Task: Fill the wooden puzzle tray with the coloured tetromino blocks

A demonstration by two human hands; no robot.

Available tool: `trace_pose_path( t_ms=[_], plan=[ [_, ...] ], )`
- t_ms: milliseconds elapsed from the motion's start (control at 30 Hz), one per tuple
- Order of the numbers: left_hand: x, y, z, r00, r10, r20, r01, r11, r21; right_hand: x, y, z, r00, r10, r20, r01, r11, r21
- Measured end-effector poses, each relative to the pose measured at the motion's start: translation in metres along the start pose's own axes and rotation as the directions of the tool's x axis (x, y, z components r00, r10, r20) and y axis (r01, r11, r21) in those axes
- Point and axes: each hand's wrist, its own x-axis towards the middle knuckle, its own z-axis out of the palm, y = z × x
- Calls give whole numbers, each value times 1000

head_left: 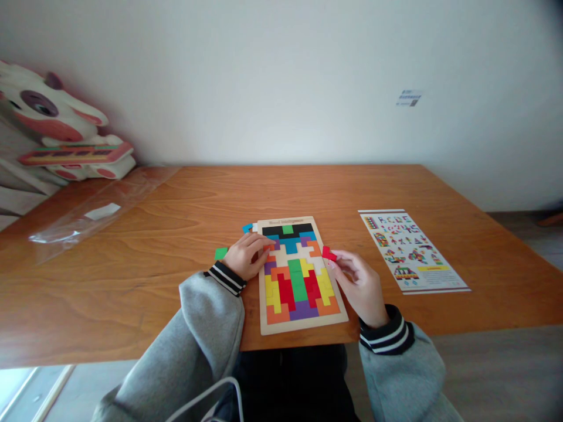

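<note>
A wooden block-puzzle board (pixel 303 327) lies in front of me, mostly filled with coloured pieces, with pale bare wood showing in its middle. My right hand (pixel 358 284) pinches a red puzzle piece (pixel 328 254) between thumb and fingertips, at the board's right edge. Across the board's left edge rests my left hand (pixel 247 254), its fingers loosely bent and apart, with the tips over orange and purple pieces. Beside that hand, a green piece (pixel 221 253) sits on the table. A blue piece (pixel 247 228) and a white one lie by the board's upper left corner.
A printed pattern sheet (pixel 413 252) lies to the right on the wooden table (pixel 281 187). On the left is a clear plastic bag (pixel 132 190), near a cow-shaped toy keyboard (pixel 79 153). The wall rises behind the table. A white cable (pixel 220 382) hangs near my lap.
</note>
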Motion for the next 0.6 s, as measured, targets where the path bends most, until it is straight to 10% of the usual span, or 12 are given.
trace_pose_path(
  t_ms=[600],
  plan=[
    [-1,-1,1,999,-13,40,13,1000,-13,2,-3,-1,999,-39,14,39,997,-61]
  ],
)
